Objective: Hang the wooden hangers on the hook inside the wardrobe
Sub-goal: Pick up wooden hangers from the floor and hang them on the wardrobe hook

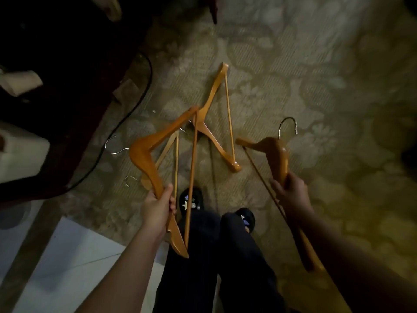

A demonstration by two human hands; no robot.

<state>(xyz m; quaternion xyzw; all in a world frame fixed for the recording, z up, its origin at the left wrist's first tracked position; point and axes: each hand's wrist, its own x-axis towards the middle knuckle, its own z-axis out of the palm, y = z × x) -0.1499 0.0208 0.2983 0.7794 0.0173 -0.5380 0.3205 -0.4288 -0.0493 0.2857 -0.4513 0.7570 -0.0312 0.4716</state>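
Left hand (158,205) reaches forward and down, fingers clenched round one arm of a wooden hanger (144,152), its metal hook pointing left. Right hand (290,190) does likewise, gripping a second hanger (274,150) by its arm, hook up. Four hangers total: two held, two on the patterned carpet (316,86), one (216,91) ahead, one (169,145) partly hidden behind the left-hand hanger.

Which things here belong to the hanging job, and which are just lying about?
Job:
hanger in left hand
hanger in right hand
hanger on the carpet
paler hanger underneath

Lying about:
black cable
loose metal hooks
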